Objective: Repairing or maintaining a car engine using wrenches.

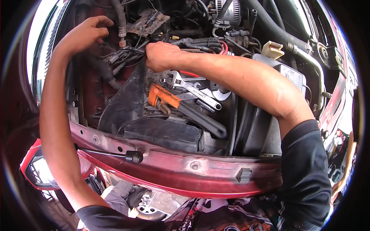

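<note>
Red front rail [216, 169] of a car, nearest the wearer's body, below both hands. Grey box [271, 138] with a pale top, right of the right hand, partly under that forearm. Black cover [162, 133], below the right hand, just behind the rail. Alternator [228, 11], up and right of the right hand, well apart. Left hand [88, 34] up on the left side, fingers bent and loosely spread, nothing seen in it; fingertips point toward the upright hose [121, 23] just to their right, contact can't be told. Right hand [161, 56] in a fist, right of and a bit lower than the left, gripping the end of the dark rod; fingertips mostly hidden. Orange-headed pipe wrench [189, 109], lying below the right hand, black handle slanting down to the right, neither hand on it. Silver adjustable wrench [198, 91], between right hand and pipe wrench, also loose. Dark rod [135, 50], between the hands, runs leftward from the right fist to near the hose's lower end; far tip unclear among wires [121, 61].
</note>
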The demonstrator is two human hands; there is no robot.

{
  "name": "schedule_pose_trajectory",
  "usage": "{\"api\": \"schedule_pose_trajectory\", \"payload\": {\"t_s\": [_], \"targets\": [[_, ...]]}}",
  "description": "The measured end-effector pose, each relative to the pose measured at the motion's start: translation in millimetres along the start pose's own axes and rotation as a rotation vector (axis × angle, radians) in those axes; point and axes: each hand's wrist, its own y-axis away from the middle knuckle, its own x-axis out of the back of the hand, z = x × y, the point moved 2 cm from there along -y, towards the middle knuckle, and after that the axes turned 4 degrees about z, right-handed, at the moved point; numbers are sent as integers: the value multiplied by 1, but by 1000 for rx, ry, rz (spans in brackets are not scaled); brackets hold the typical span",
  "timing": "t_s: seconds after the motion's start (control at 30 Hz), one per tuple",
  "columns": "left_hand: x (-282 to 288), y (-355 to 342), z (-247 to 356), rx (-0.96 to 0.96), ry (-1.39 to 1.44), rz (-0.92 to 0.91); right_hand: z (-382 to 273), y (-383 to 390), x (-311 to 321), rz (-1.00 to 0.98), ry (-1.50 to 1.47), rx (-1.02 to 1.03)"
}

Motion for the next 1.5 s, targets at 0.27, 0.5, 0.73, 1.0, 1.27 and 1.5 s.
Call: {"api": "schedule_pose_trajectory", "payload": {"t_s": [0.27, 0.5, 0.73, 1.0, 1.27, 1.5], "targets": [[-1, 1, 4, 17, -18, 26, 2, -4, -3, 31, -23, 0], [-25, 0, -1, 76, -101, -174, 9, -18, 2, 21, -156, -25], [-67, -2, -10, 58, -455, -299, 20, -12, -1, -269, -595, -195], [-51, -35, -28, 139, 30, 195, 16, 1, 10, -249, -427, -135], [-44, -74, -28, 259, -390, 414, 36, 17, 48, -4, 37, 79], [-20, -80, 5, 289, -355, 395, 28, 29, 43, 89, 195, 136]]}}
